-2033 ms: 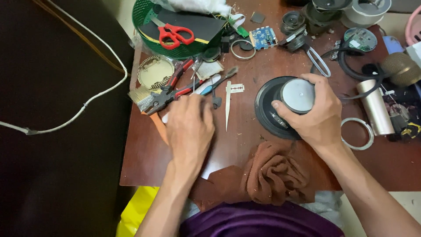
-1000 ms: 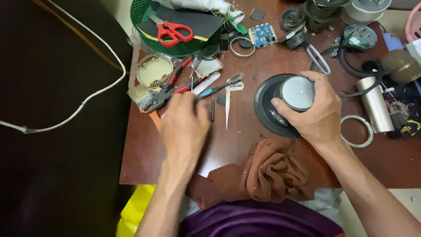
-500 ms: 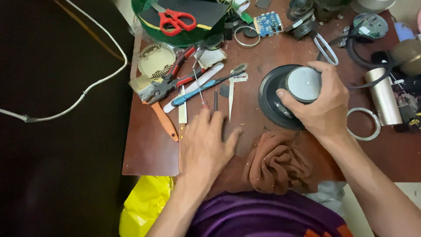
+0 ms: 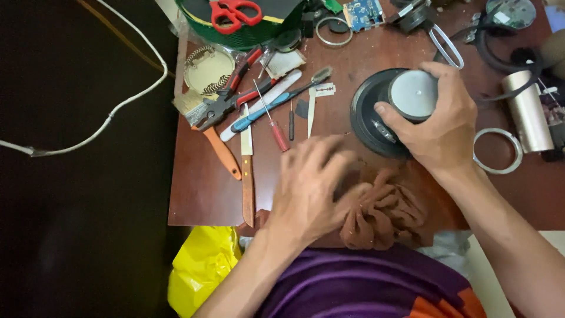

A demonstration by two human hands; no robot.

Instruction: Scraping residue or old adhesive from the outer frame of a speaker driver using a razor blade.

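The right hand [image 4: 438, 121] grips the round black speaker [image 4: 376, 118], while the left hand [image 4: 309, 188], fingers spread, lies by the brown cloth [image 4: 382, 215].

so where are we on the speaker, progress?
Done: tools laid out, red-handled screwdriver and pliers on the table. In hand: right hand grips the speaker by its silver magnet; left hand, blurred, is open beside the brown cloth. Left: no tool picked up yet.
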